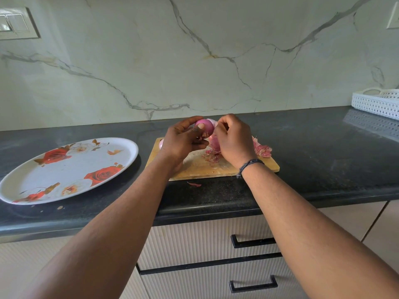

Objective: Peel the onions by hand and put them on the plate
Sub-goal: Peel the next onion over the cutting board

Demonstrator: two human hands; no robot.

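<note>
Between the two hands, just above the middle of the frame, sits the onion, and I read the grip from there outward. My left hand has its fingers curled round the bulb, thumb pressed on its near face, so it works as the clamp: it holds the onion steady and lifted clear of the board, leaving the skin free to come away. My right hand is closed in a pinch at the onion's right side, on what looks like a flap of skin; the fingertips themselves are hidden behind the knuckles, so I judge the pinch from the curl of the hand, not from seeing it. The visible face of the bulb is smooth and glossy pink, so I would say most of the dry skin is already off.

Below the hands, loose peels lie heaped on the right part of the board, with smaller scraps under the right hand. Holding the onion over the board makes sense: the waste drops onto it and not the tabletop, though one stray peel lies just off the near edge. A second pale bulb peeks out at the board's left edge, mostly hidden by my left hand.

Left of the board, apart from it, the plate with its rose print holds no onion yet. A white basket stands at the far right.
</note>
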